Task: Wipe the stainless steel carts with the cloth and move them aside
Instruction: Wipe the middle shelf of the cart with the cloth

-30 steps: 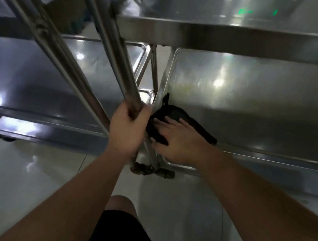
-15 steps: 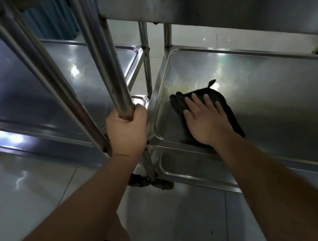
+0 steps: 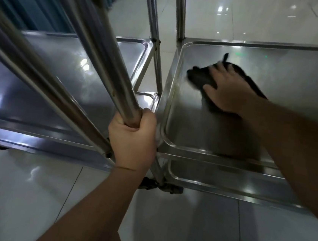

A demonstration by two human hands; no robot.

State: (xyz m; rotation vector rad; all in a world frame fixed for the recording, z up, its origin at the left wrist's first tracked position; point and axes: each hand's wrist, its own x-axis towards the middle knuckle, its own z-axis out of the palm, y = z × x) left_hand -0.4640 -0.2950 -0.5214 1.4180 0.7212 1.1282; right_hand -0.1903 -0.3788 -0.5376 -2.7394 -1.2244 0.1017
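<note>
Two stainless steel carts stand side by side. My left hand (image 3: 132,137) grips the near upright post (image 3: 109,59) at the corner of the right cart. My right hand (image 3: 229,88) lies flat, fingers straight, on a black cloth (image 3: 198,77) and presses it onto the middle shelf (image 3: 189,127) of the right cart, near the shelf's left rim. Most of the cloth is hidden under my palm. The left cart's middle shelf (image 3: 49,80) is bare and shiny.
A lower shelf (image 3: 226,179) of the right cart shows below my forearm. Black castors (image 3: 158,185) sit at the corner where the carts meet. Pale glossy floor tiles (image 3: 26,194) lie in front. A blue ribbed surface (image 3: 28,6) stands behind the left cart.
My right hand has slid the cloth away from the shelf's near edge toward its far left corner. My left hand still grips the post. The view has tilted downward.
</note>
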